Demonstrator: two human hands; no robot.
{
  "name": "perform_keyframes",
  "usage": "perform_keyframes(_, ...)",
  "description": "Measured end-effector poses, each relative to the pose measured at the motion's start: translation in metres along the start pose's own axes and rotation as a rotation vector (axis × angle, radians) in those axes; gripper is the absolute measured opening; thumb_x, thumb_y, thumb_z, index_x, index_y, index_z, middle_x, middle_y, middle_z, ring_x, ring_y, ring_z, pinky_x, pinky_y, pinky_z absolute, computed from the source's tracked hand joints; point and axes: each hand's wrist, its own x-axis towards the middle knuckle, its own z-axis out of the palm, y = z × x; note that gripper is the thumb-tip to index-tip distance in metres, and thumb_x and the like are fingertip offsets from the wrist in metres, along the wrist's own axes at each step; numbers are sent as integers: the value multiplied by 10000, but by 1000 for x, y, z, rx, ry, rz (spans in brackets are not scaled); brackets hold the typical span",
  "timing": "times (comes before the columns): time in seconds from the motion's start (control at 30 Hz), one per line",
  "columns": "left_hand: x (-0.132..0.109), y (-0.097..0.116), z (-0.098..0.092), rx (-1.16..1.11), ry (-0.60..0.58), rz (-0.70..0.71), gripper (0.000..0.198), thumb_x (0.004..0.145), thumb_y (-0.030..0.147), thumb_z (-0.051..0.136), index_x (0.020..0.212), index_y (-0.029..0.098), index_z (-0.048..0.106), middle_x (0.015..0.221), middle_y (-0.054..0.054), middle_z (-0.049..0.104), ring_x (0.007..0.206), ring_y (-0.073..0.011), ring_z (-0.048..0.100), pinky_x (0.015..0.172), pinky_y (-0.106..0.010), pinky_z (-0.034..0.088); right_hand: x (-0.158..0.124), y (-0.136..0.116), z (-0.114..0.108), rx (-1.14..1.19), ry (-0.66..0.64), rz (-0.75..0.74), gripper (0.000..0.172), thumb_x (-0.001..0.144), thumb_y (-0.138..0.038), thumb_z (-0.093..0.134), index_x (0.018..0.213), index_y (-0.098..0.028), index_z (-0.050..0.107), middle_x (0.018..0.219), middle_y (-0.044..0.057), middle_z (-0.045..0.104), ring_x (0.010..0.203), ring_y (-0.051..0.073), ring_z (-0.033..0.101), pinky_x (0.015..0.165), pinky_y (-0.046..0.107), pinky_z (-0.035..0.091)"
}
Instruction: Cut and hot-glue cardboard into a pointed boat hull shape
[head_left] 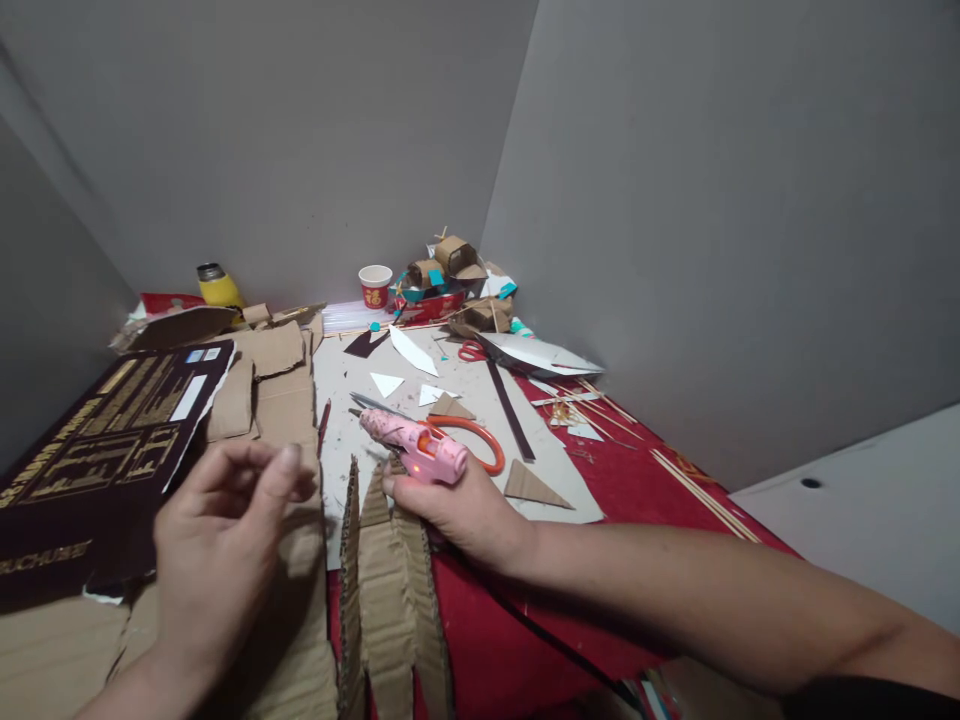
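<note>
My right hand (457, 510) grips a pink glue gun (412, 448), its nozzle pointing left and up, just above the pointed tops of a folded corrugated cardboard piece (386, 590). My left hand (217, 540) hovers to the left of that piece, over flat cardboard sheets (289, 640). Its fingers are loosely curled, thumb near the fingertips, and nothing shows in them. Orange-handled scissors (480, 440) lie right behind the glue gun.
A dark printed box lid (105, 440) lies at left. Paper and cardboard triangles (534, 487), thin wooden sticks (705, 495) and red scissors (471, 350) are scattered on the red table (630, 480). A paper cup (375, 286), a yellow bottle (217, 286) and cardboard models (450, 270) stand by the grey walls.
</note>
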Motion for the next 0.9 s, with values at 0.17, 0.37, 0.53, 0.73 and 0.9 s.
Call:
perform_keyframes(0.17,0,-6,-2,127,-32,163,160,836,358,651,939,236,641,747,33,657,651,-116,613,589,-209,499,1,0,0,-22,50,-18,232,703,-194,658,931,-187,701,807,21,689,856,220,626,787,328,507)
perform_keyframes(0.37,-15,-18,8,265,-291,259,112,828,277,649,877,228,561,747,32,632,660,-129,639,608,-239,513,-1,4,0,-60,47,13,118,713,-204,637,823,-174,665,669,-2,608,676,178,560,620,290,472)
perform_keyframes(0.53,-18,-19,10,206,-299,254,119,837,217,624,910,241,533,821,25,644,735,-128,666,659,-237,546,-4,2,1,-49,21,15,50,710,-208,624,751,-183,609,625,-26,525,604,144,477,562,261,403)
perform_keyframes(0.73,-19,-18,13,194,-303,230,135,854,232,613,952,244,522,838,20,637,738,-120,661,663,-235,561,-7,3,0,-40,-31,27,85,738,-219,588,713,-173,522,625,-49,418,568,103,344,536,254,314)
perform_keyframes(0.9,-20,-23,14,182,-304,207,189,855,235,612,1022,251,524,868,16,652,769,-121,672,692,-235,566,-6,5,-1,-33,-37,21,193,739,-215,594,643,-197,427,611,-62,357,570,94,312,520,245,272)
